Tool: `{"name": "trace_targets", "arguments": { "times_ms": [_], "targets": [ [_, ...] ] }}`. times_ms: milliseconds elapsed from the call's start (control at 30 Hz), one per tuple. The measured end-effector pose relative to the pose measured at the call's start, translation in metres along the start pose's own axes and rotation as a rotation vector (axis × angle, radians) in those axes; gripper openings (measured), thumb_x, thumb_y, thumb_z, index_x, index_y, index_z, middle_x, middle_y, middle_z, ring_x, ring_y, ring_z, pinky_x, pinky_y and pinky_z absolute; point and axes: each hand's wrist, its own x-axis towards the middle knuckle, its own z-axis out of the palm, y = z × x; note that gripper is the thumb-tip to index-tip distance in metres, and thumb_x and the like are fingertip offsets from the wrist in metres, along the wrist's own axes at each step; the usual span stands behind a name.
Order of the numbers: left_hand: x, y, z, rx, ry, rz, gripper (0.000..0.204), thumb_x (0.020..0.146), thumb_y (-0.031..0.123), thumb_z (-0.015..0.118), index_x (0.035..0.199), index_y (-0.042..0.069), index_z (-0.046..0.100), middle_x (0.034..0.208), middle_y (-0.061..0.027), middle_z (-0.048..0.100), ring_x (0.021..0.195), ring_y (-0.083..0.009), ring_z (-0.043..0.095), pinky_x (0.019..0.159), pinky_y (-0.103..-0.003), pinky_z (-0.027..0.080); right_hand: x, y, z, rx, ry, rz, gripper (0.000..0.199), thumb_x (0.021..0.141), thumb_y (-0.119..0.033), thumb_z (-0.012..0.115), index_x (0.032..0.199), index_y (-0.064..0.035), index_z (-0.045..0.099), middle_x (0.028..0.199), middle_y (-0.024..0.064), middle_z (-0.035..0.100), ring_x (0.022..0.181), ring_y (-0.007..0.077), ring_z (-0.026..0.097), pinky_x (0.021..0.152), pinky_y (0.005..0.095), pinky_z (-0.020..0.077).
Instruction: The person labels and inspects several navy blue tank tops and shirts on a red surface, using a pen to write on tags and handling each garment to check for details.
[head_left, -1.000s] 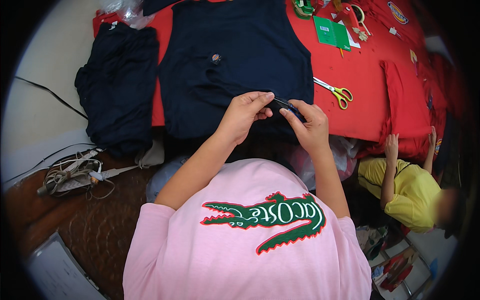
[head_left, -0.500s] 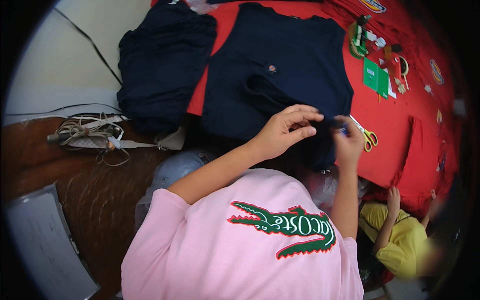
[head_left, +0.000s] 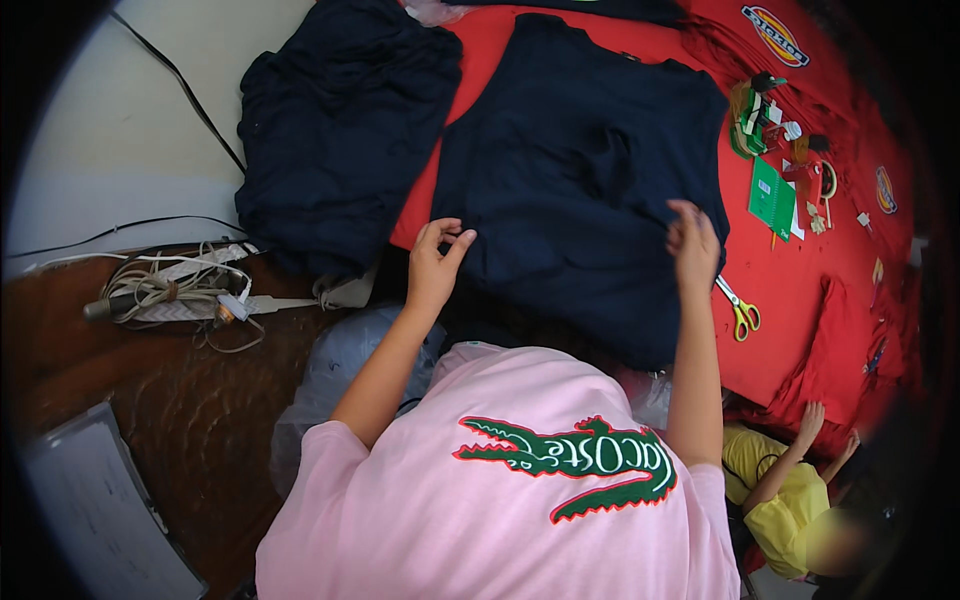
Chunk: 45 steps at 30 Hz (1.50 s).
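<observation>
A dark navy sleeveless garment (head_left: 570,200) lies spread on the red-covered table in front of me, its middle creased. At its lower left edge is my left hand (head_left: 436,265), fingers bent and thumb apart, with nothing visible between them. My right hand (head_left: 694,245) hovers over the garment's right side, its fingers loosely curled and apart, holding nothing I can see. To the left lies a second, bunched navy garment (head_left: 345,140). Scissors with yellow handles (head_left: 742,312) rest just right of the garment, near my right wrist.
Right of the garment are a green notebook (head_left: 771,198), a green tool-like object (head_left: 746,122) and a tape roll (head_left: 828,180). Red cloth (head_left: 825,345) is heaped at the right, where another person in yellow (head_left: 790,500) works. Cables (head_left: 165,290) lie at the left.
My hands were close together over the garment's lower right, by a small dark bit of something; now they are apart, the left one moved left. The garment's raised fold has been laid flatter.
</observation>
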Motion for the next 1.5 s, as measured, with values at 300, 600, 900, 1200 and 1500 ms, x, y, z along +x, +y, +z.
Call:
{"name": "trace_targets", "arguments": {
  "times_ms": [300, 600, 900, 1200, 1500],
  "targets": [
    [0.020, 0.031, 0.008, 0.088, -0.061, 0.324, 0.031, 0.092, 0.021, 0.083, 0.112, 0.001, 0.069, 0.091, -0.0100, 0.069, 0.085, -0.0209, 0.068, 0.081, -0.036, 0.053, 0.062, -0.016, 0.233, 0.229, -0.329, 0.415, 0.014, 0.105, -0.015, 0.064, 0.117, -0.0091, 0.059, 0.070, -0.0068, 0.041, 0.048, 0.0049, 0.034, 0.048, 0.0264, 0.0321],
    [0.020, 0.048, -0.002, 0.168, -0.608, 0.545, 0.029, 0.093, 0.011, 0.075, 0.122, 0.009, 0.071, 0.108, -0.0078, 0.060, 0.084, -0.0283, 0.069, 0.073, -0.040, 0.056, 0.069, -0.134, 0.098, 0.636, 0.066, 0.171, 0.022, 0.095, -0.029, 0.082, 0.109, -0.0142, 0.075, 0.097, -0.0072, 0.075, 0.046, 0.0015, 0.039, 0.046, 0.0189, 0.0318],
    [0.031, 0.054, 0.049, 0.318, -0.809, 0.849, 0.025, 0.091, 0.010, 0.072, 0.115, 0.012, 0.078, 0.104, -0.0062, 0.063, 0.088, -0.0262, 0.066, 0.086, -0.041, 0.054, 0.027, 0.006, -0.128, -0.061, 0.392, 0.329, 0.039, 0.108, -0.039, 0.061, 0.129, -0.0072, 0.071, 0.109, 0.0035, 0.077, 0.048, 0.0075, 0.032, 0.049, 0.0264, 0.0289],
    [0.037, 0.038, 0.039, 0.301, -0.759, 0.705, 0.015, 0.088, 0.005, 0.073, 0.101, 0.010, 0.076, 0.106, -0.0034, 0.067, 0.096, -0.0264, 0.067, 0.092, -0.042, 0.052, -0.101, 0.114, -0.178, -0.341, 0.433, 0.400, 0.034, 0.107, -0.025, 0.064, 0.125, 0.0022, 0.070, 0.103, 0.0098, 0.076, 0.063, 0.0087, 0.055, 0.061, 0.0264, 0.0464],
    [0.049, 0.057, 0.090, 0.369, -0.433, 0.953, 0.030, 0.083, 0.012, 0.082, 0.112, 0.010, 0.073, 0.115, -0.0051, 0.068, 0.110, -0.0267, 0.065, 0.098, -0.043, 0.050, -0.073, 0.071, -0.103, -0.532, 0.361, -0.023, 0.039, 0.102, -0.019, 0.072, 0.135, 0.0010, 0.067, 0.113, 0.0119, 0.074, 0.096, 0.0160, 0.065, 0.090, 0.0303, 0.0510]
  ]
}}
